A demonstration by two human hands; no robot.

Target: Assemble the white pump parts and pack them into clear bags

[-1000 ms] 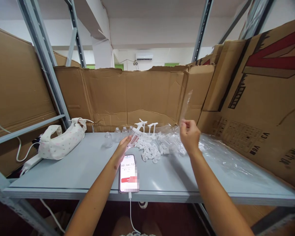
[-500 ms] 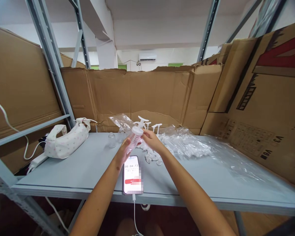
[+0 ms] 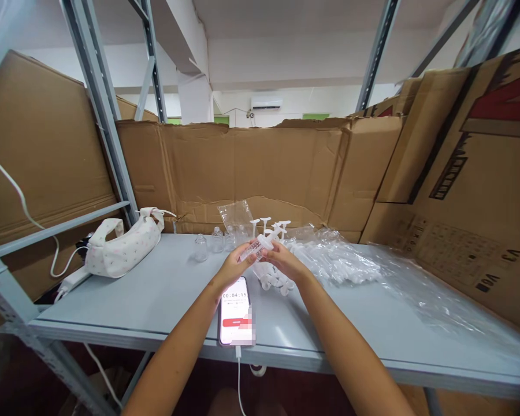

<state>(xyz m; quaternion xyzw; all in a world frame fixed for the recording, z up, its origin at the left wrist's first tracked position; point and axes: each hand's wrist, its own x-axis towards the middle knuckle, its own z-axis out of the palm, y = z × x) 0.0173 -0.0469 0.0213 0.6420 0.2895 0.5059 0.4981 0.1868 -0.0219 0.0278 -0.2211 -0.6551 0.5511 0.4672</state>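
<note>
A clear plastic syringe-like tube (image 3: 253,248) with a white collar and plunger lies tilted between my hands, its plunger end up and to the right. My left hand (image 3: 234,267) is wrapped round the clear barrel. At the collar end, my right hand (image 3: 283,259) grips the same piece with its fingers. Just behind stand several white T-shaped plungers (image 3: 266,222). Small white round caps (image 3: 275,281) are heaped below my right hand. Clear small bottles (image 3: 201,248) stand to the left of my hands, near an upright clear plastic bag (image 3: 236,219).
A phone (image 3: 236,315) showing a timer lies at the front edge with a white cable. Bags of white parts (image 3: 338,257) spread to the right. A white patterned pouch (image 3: 123,248) sits left. Cardboard (image 3: 251,162) walls the back of the grey shelf (image 3: 156,306).
The tube has tipped from fairly upright to a flatter slant, its plunger end swinging right. Both hands are a little further right in view, and the camera view has shifted slightly.
</note>
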